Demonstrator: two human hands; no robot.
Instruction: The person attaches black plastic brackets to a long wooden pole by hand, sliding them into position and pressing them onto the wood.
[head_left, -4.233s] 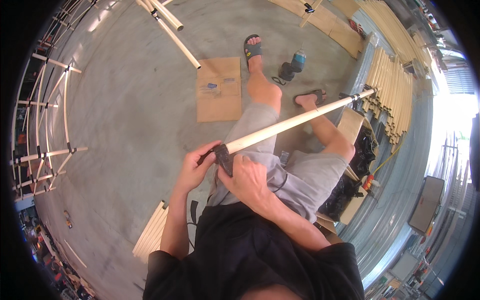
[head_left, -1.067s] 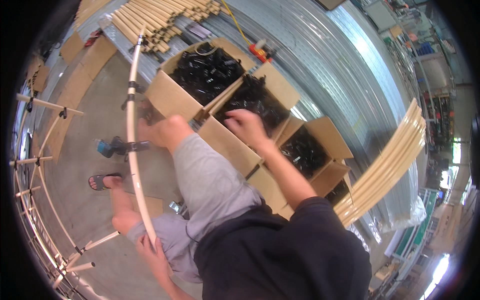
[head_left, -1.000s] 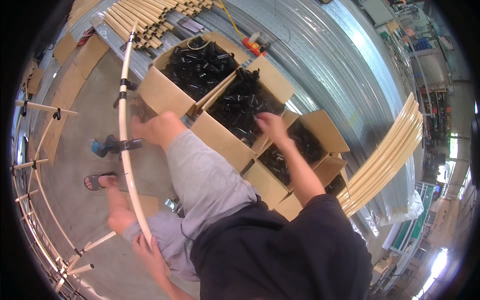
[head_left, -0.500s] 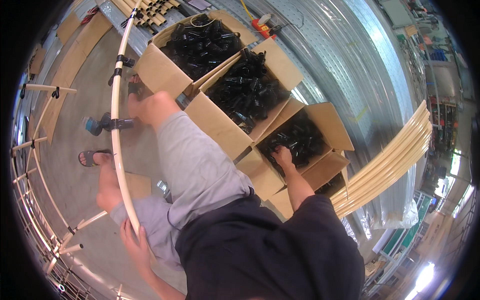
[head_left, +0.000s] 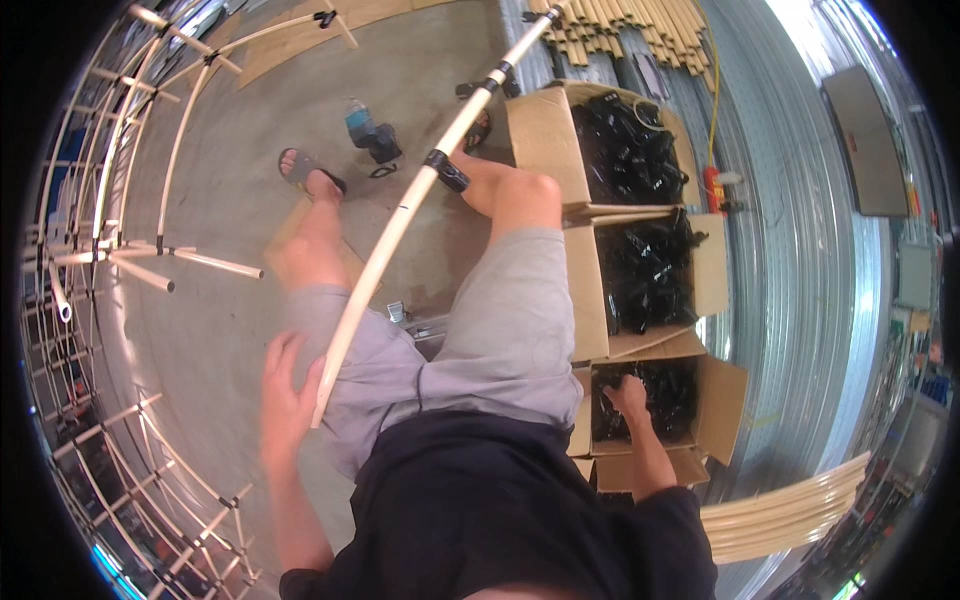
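A long beige pipe [head_left: 385, 250] slants across my legs, its near end resting by my left thigh. Several black joints [head_left: 447, 170] are fitted along it. My left hand [head_left: 288, 395] is at that near end, fingers spread and somewhat blurred, the thumb side against the pipe. Down in the nearest cardboard box [head_left: 722, 410] on my right, my right hand [head_left: 630, 397] has its fingers curled on one of the loose black pipe joints [head_left: 670, 390]; its fingertips are partly hidden among them.
Two more cardboard boxes [head_left: 545, 140] of black parts stand farther off. Beige pipes lie in a bundle [head_left: 780, 510] at right and a stack [head_left: 640, 25] at the back. Pipe frames [head_left: 160, 245] stand at left. A bottle [head_left: 358, 122] is on the floor.
The view has turned, so the boxes now stand upright along my right. My left hand's fingers have lifted and spread off the pipe. My right hand stays in the nearest box.
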